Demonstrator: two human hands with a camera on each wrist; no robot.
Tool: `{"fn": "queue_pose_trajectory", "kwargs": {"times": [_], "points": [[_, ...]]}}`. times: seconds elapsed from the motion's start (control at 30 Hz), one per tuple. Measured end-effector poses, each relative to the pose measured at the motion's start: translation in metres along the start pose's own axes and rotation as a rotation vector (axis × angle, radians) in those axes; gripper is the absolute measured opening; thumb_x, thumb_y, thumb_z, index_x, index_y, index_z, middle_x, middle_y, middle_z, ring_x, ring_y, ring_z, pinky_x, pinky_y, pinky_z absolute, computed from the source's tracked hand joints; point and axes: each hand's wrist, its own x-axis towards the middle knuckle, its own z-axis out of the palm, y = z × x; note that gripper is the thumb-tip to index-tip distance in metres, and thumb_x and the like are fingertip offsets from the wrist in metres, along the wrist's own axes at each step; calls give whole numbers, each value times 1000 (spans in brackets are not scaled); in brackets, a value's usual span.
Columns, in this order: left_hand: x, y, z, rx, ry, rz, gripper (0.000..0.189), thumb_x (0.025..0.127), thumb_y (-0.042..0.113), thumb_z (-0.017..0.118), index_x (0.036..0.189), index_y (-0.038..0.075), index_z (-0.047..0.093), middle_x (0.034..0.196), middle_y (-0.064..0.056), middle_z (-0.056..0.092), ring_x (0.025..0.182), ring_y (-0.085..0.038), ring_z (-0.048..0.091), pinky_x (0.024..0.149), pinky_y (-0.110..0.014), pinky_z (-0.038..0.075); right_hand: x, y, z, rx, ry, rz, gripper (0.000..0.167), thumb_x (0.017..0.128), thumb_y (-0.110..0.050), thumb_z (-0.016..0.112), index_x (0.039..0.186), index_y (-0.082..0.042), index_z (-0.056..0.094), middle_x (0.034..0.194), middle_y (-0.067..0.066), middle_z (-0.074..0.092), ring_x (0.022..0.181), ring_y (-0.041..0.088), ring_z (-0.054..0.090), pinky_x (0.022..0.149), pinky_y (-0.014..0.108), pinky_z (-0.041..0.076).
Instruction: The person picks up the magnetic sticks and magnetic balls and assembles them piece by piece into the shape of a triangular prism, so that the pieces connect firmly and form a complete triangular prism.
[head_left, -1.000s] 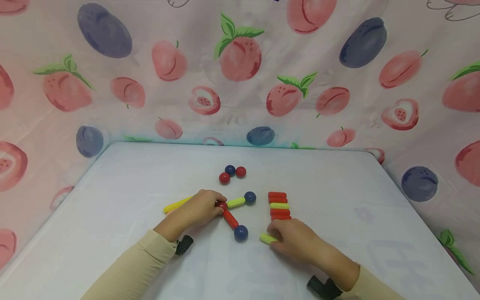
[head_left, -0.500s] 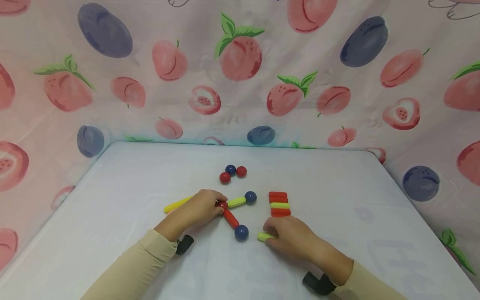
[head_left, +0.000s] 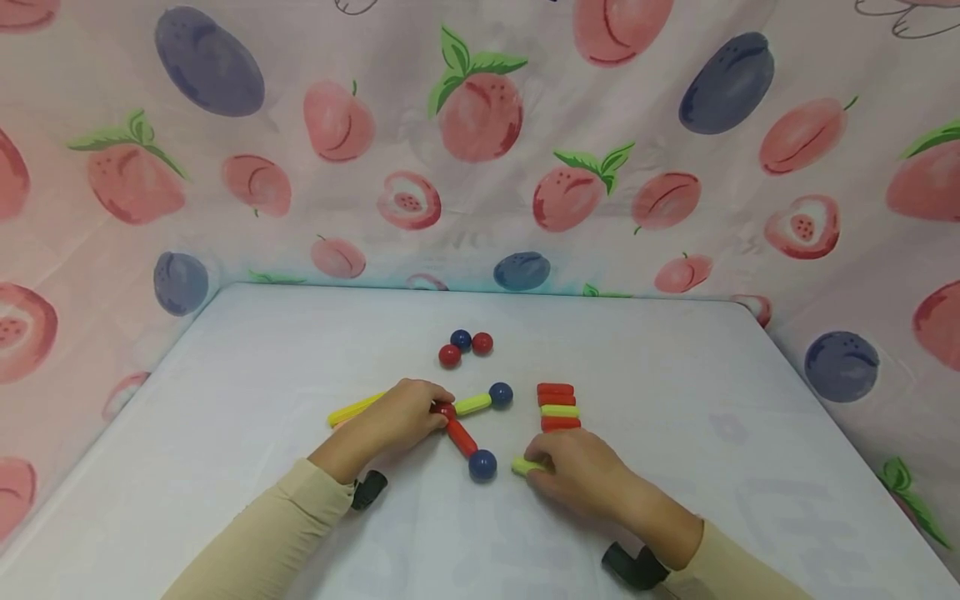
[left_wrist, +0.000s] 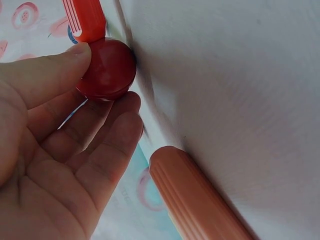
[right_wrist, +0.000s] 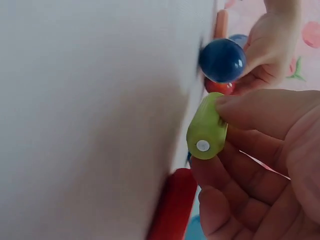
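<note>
Right hand (head_left: 581, 471) — thumb and fingers pinching one pale-green rod (head_left: 525, 467), near a blue ball (head_left: 482, 466). Left hand (head_left: 401, 414) — thumb and fingertips pinching a red ball (left_wrist: 110, 70); joined to it, a red rod (head_left: 461, 439) ending in that blue ball, and a lime rod (head_left: 473, 405) ending in another. Outward: row of rods (head_left: 559, 412), red and lime; three loose balls (head_left: 450, 356); partly hidden yellow rod (head_left: 354, 410).
</note>
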Motion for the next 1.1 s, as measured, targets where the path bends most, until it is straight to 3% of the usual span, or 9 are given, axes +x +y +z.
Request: {"fn": "queue_pose_trajectory", "kwargs": {"times": [0.3, 0.53, 0.77, 1.1], "points": [[0, 0, 1, -2, 3, 5, 30, 92, 8, 72, 122, 2, 71, 103, -4, 69, 91, -18, 58, 90, -36, 52, 19, -2, -8, 74, 104, 64, 19, 86, -19, 80, 104, -14, 76, 86, -10, 65, 80, 12, 58, 76, 30, 52], [-1, -1, 1, -2, 2, 2, 30, 93, 9, 72, 122, 3, 70, 104, -3, 69, 92, -18, 58, 91, -37, 51, 39, -1, -12, 93, 116, 108, 20, 88, -17, 78, 106, -10, 74, 89, -3, 67, 72, 12, 60, 63, 26, 53], [0, 0, 1, -4, -4, 0, 30, 93, 8, 72, 122, 3, 71, 104, -4, 69, 92, -19, 58, 90, -36, 51, 49, 1, -12, 45, 110, 155, 25, 89, -21, 76, 111, -9, 73, 94, -1, 69, 85, 15, 60, 83, 35, 54], [0, 0, 1, 1, 1, 5, 30, 92, 8, 72, 122, 3, 71, 104, -4, 69, 92, -19, 57, 89, -36, 51, 54, 4, -13, 46, 111, 160, 24, 90, -21, 76, 111, -10, 73, 96, 1, 69, 90, 19, 60, 88, 41, 53]]}}
